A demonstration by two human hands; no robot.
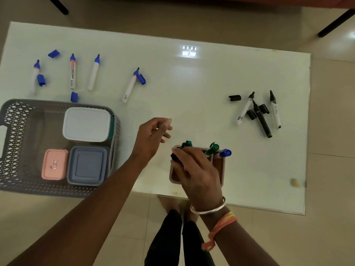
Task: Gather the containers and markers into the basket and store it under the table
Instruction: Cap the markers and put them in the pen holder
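Observation:
A grey lattice basket [17, 120] sits at the table's front left and holds a white container [86, 124], a pink container [54, 164] and a blue-grey container [88, 165]. Near the front edge stands a brown marker holder [220, 166] with capped green [212, 149] and blue [225, 153] markers in it. My right hand [196, 173] rests over the holder, fingers closed around markers at its left side. My left hand [153, 135] hovers just left of it, fingers loosely apart, holding nothing. Several uncapped blue markers [72, 72] and loose blue caps [54, 53] lie at the back left.
Uncapped black markers [262, 120] and black caps [234, 98] lie at the right of the white table [192, 83]. A small beige lump [294, 182] sits near the front right corner. Dark furniture legs [334, 24] stand on the tiled floor beyond the table.

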